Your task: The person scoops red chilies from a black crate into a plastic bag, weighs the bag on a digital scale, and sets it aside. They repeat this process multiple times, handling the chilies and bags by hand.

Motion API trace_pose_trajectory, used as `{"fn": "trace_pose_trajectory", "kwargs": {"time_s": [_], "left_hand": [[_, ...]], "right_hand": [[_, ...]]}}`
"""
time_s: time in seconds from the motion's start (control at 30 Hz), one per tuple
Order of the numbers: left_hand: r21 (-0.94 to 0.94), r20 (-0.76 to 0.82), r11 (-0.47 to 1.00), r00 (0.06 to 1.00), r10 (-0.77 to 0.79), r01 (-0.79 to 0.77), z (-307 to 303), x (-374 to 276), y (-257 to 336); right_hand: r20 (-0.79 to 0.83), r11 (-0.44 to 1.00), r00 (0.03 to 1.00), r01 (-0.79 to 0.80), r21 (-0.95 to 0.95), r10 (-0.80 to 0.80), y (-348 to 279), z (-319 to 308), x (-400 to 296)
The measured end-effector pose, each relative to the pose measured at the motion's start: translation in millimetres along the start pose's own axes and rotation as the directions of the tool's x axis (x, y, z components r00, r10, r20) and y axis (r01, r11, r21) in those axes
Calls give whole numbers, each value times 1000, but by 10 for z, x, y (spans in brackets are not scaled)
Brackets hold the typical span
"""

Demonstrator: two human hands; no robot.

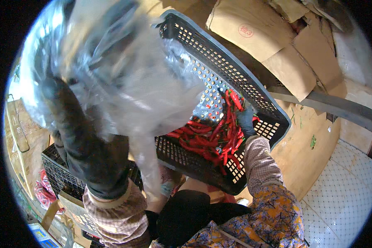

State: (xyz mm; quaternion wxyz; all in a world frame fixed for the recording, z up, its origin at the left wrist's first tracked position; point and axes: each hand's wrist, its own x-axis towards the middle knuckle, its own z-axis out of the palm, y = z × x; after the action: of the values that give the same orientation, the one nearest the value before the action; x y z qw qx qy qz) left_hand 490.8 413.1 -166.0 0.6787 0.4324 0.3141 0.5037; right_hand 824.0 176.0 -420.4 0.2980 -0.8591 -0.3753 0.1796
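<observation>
A large clear plastic bag (pixel 142 90), blurred, hangs over the left part of a black plastic crate (pixel 226 55) with perforated walls. My left hand (pixel 54 90), in a long dark glove, is raised at the left and grips the bag; its fingers are blurred. Red chili peppers (pixel 201 139) lie heaped at the near right end of the crate, some with green stems. Against this heap, by the crate's right wall, is my right hand (pixel 245 121) in a dark glove. Peppers partly hide its fingers, so its grip is unclear.
Flattened cardboard (pixel 260 37) lies beyond the crate, next to a grey beam (pixel 328 105). Another black crate (pixel 65 173) stands at the lower left, near a clear bag of red peppers (pixel 45 189). White dotted sheeting (pixel 341 192) covers the lower right.
</observation>
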Motion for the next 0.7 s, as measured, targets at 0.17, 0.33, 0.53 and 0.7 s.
{"fn": "trace_pose_trajectory", "kwargs": {"time_s": [0.17,0.33,0.53,0.7], "left_hand": [[49,12,994,995,95,-95,550,-154,-98],[460,-109,879,991,-82,124,232,-636,-481],[140,-498,819,754,-427,556,-177,-1276,-883],[164,-405,814,790,-460,558,-359,-1369,-987]], "right_hand": [[70,946,985,171,-274,-158,-1,238,208],[36,908,999,-9,-420,26,122,871,200],[141,909,972,227,-351,-189,126,650,262],[294,866,887,-431,253,356,-154,7,97]]}}
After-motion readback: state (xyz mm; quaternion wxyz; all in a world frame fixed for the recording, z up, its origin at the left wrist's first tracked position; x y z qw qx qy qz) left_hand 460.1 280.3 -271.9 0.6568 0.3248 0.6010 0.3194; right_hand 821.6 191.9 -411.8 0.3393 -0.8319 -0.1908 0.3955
